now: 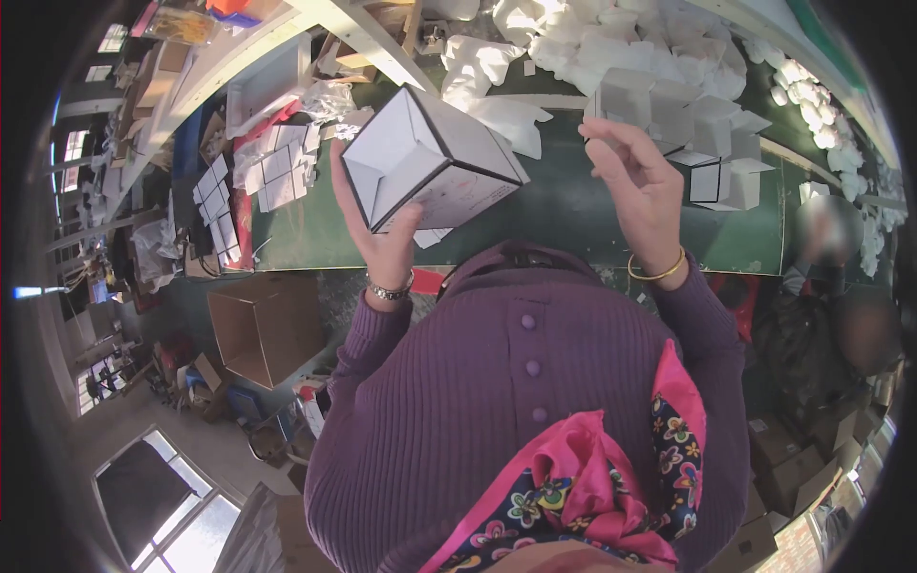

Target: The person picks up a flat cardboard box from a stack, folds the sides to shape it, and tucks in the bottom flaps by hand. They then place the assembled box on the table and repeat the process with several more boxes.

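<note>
A white cardboard box [470,158] with dark edges is tilted above the green table, its folded flap end facing left. My left hand [380,229] grips it from the left and below, the thumb on the near side. To the right of the box, my right hand [635,186] is raised with nothing in it, fingers slightly curled and apart from the thumb. Behind the right hand stand several white boxes [718,143] with raised flaps.
White bagged packing [630,48] is heaped along the back of the green table [564,229]. Small white boxes [282,172] lie at the left. A brown cardboard box [263,329] sits below the table edge. Another person [812,315] is at the far right.
</note>
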Demonstrator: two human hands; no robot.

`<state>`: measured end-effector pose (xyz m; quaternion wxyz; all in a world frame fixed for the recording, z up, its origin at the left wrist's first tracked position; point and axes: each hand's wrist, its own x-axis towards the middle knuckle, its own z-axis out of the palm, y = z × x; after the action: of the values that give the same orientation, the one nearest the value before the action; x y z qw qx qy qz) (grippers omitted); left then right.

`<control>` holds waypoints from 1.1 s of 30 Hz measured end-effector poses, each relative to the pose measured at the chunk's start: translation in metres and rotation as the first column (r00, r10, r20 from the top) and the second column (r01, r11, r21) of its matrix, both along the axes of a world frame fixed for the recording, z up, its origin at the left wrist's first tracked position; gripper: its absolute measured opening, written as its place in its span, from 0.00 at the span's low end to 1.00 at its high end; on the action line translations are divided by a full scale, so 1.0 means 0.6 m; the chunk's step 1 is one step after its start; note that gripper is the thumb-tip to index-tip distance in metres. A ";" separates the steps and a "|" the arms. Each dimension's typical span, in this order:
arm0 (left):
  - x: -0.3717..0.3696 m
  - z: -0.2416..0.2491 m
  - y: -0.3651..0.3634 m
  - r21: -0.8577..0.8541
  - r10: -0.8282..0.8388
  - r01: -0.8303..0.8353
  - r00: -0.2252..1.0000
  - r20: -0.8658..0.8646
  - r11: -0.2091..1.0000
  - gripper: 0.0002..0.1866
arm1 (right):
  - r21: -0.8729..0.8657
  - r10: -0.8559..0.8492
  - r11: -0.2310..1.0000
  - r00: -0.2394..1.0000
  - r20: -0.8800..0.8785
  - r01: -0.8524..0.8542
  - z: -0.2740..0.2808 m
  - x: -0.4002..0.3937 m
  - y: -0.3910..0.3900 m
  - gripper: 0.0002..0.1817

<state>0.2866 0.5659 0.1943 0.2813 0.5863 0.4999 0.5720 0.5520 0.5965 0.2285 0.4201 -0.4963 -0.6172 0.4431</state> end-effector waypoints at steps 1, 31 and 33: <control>-0.001 -0.004 0.004 -0.003 0.041 -0.041 0.998 0.052 0.999 0.61 | -0.135 -0.042 0.990 0.998 -0.050 0.035 0.003 0.005 -0.005 0.15; -0.199 -0.452 0.129 -0.608 -0.290 -0.417 0.608 -0.739 0.676 0.42 | 0.134 -0.376 0.863 0.444 0.813 0.486 -0.447 0.327 -0.066 0.22; -0.185 -0.443 0.153 -0.632 -0.369 -0.420 0.553 -0.747 0.651 0.47 | 0.121 -0.394 0.858 0.487 0.780 0.500 -0.418 0.281 -0.088 0.24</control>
<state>0.1753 0.6576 -0.0713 0.2173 0.5998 0.7692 -0.0372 0.7207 0.5439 -0.0222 0.1777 -0.8055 -0.5575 0.0940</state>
